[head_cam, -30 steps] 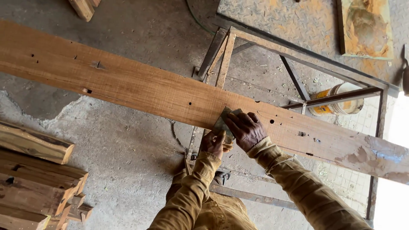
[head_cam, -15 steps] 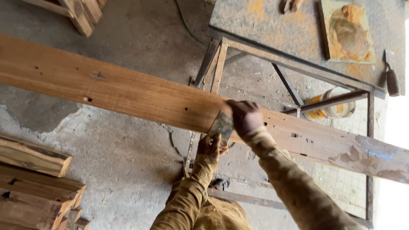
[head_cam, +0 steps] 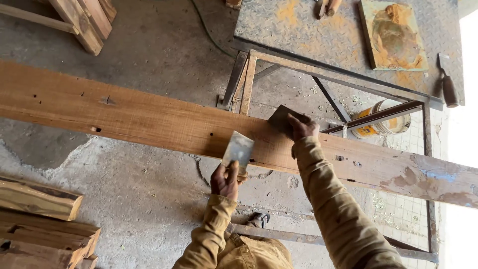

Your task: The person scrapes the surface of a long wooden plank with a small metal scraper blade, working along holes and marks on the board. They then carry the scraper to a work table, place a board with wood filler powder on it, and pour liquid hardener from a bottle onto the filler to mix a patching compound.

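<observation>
Plank [head_cam: 149,119] lies across the metal stand under both hands; we judge filling underway. Our left hand [head_cam: 225,180] grips a scraper [head_cam: 238,149]; right hand [head_cam: 301,127] pinches a dark pad [head_cam: 280,119] just beyond, ready to spread.

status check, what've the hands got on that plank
Left hand grips a flat metal scraper against the plank. Right hand presses a dark sanding pad on top. Metal stand underneath, nothing blocking.

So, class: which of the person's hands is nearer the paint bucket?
Right. The right hand rests on the plank's far edge, just left of the bucket; the left hand is at the near edge, farther away.
</observation>
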